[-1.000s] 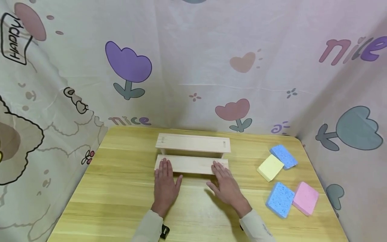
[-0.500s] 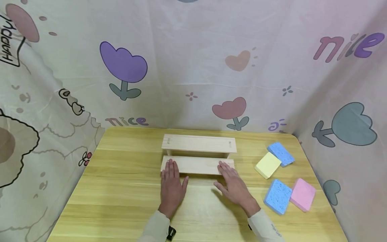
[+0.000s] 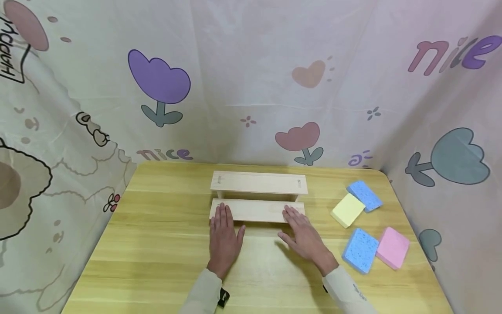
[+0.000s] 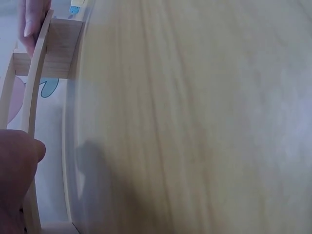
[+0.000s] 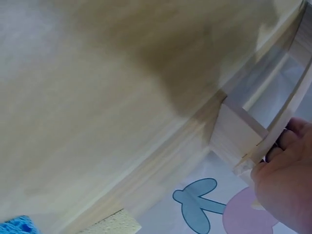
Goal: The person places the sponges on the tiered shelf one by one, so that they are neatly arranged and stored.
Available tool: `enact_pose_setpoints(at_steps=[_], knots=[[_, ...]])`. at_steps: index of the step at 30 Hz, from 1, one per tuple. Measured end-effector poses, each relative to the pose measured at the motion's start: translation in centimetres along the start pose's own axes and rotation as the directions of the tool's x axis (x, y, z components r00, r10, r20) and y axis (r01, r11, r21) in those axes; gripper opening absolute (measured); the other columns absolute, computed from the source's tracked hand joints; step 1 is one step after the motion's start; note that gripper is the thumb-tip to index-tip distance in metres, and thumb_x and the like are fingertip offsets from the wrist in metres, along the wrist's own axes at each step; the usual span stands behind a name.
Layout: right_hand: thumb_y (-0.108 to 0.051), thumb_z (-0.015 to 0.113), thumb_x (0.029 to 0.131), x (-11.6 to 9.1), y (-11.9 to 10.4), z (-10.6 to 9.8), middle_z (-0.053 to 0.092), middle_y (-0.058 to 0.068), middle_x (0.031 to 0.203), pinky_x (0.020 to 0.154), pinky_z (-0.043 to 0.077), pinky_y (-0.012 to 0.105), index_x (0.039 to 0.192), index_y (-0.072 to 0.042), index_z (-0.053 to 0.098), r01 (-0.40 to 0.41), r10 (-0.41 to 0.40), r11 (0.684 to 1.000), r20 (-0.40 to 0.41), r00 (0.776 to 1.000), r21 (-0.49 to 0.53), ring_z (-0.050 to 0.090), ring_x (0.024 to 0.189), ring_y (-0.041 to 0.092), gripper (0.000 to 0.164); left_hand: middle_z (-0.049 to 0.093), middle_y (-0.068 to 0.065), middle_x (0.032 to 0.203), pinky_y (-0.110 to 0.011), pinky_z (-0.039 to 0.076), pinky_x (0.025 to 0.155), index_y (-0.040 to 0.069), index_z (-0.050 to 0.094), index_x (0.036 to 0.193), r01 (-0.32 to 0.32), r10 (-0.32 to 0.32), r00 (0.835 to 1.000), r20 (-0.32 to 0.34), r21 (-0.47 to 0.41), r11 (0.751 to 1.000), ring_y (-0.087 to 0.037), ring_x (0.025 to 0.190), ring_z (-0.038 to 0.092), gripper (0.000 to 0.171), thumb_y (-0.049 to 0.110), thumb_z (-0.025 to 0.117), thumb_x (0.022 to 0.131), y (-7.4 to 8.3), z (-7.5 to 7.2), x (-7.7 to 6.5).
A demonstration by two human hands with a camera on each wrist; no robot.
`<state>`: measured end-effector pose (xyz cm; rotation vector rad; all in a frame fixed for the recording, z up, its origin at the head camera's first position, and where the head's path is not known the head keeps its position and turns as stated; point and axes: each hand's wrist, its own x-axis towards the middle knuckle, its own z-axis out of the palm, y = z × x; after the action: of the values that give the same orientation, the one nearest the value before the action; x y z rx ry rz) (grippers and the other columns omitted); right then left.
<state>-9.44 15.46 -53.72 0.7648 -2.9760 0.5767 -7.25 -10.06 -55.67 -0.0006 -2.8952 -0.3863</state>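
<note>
A pale wooden two-step rack (image 3: pixel 259 182) stands near the back of the table. My left hand (image 3: pixel 225 242) lies palm down, its straight fingers resting on the left end of the lower front step (image 3: pixel 256 211). At that step's right end rest the extended fingers of my right hand (image 3: pixel 306 239), thumb held apart. In the left wrist view the step's board (image 4: pixel 36 80) is seen edge-on above an upright end support (image 4: pixel 61 46). The right wrist view shows my right hand (image 5: pixel 287 180) over the board, beside the rack's end support (image 5: pixel 236 126).
On the table's right side lie a yellow sponge (image 3: pixel 347 210) against a blue sponge (image 3: pixel 364 195), and nearer, a second blue sponge (image 3: pixel 361 250) touching a pink sponge (image 3: pixel 393 247). A printed cloth (image 3: pixel 235 78) hangs behind the wooden table (image 3: pixel 164 235) and along its sides.
Over the first half second the rack slides a little right on the table, both hands moving with it. Since then only the head view has shifted slightly; the sponges stay put.
</note>
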Motion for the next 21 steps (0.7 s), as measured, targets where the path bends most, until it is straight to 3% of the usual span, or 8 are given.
enact_pose_setpoints(at_steps=[6,11,14,17,21], knots=[[-0.046,0.049,0.095,0.2,-0.4,-0.6,0.028,0.011,0.155,0.118,0.026,0.047,0.145,-0.003,0.036,0.009,-0.009,1.0,0.021,1.0,-0.015,0.027,0.144,0.028,0.067,0.016,-0.022,0.157,-0.053,0.021,0.119,-0.006,0.019,0.148,-0.01,0.011,0.999,0.04,-0.015,1.0,-0.035,0.146,0.015,0.082,0.047,0.052,0.094,-0.4,-0.2,0.1],[-0.045,0.048,0.096,0.0,-0.4,-0.9,0.026,0.012,0.156,0.119,0.024,0.045,0.147,-0.002,0.031,0.007,-0.007,1.0,0.011,1.0,-0.015,0.024,0.145,0.029,0.069,0.014,-0.017,0.159,-0.054,0.016,0.12,-0.003,0.019,0.149,-0.02,0.024,1.0,0.02,-0.171,0.985,-0.034,0.146,0.015,0.088,0.042,0.063,0.088,-1.8,-0.6,0.2],[-0.046,0.048,0.096,-0.5,-0.3,-1.3,0.024,0.011,0.157,0.12,0.024,0.045,0.148,-0.003,0.028,-0.017,0.017,1.0,-0.005,1.0,-0.005,0.022,0.145,0.028,0.07,0.013,-0.014,0.16,-0.055,0.017,0.119,0.002,0.015,0.151,0.005,-0.01,1.0,-0.015,-0.316,0.949,-0.034,0.147,0.014,0.092,0.035,0.069,0.084,-3.2,-0.7,0.3],[-0.046,0.049,0.096,-1.1,-0.2,-1.9,0.024,0.011,0.157,0.119,0.025,0.046,0.148,-0.003,0.029,-0.047,0.047,0.999,-0.039,0.998,0.011,0.023,0.145,0.028,0.071,0.012,-0.012,0.16,-0.055,0.022,0.117,0.008,0.01,0.153,0.053,-0.073,0.997,-0.025,-0.453,0.89,-0.033,0.147,0.014,0.099,0.031,0.074,0.081,-4.6,-0.5,0.6],[-0.045,0.051,0.095,-1.9,0.1,-3.0,0.024,0.012,0.157,0.117,0.027,0.048,0.148,-0.003,0.028,-0.08,0.08,0.997,-0.077,0.994,0.005,0.026,0.144,0.031,0.072,0.008,-0.007,0.161,-0.055,0.024,0.117,0.017,0.004,0.154,0.158,-0.161,0.986,0.046,-0.578,0.801,-0.032,0.147,0.012,0.102,0.032,0.074,0.082,-5.6,-0.5,1.1]])
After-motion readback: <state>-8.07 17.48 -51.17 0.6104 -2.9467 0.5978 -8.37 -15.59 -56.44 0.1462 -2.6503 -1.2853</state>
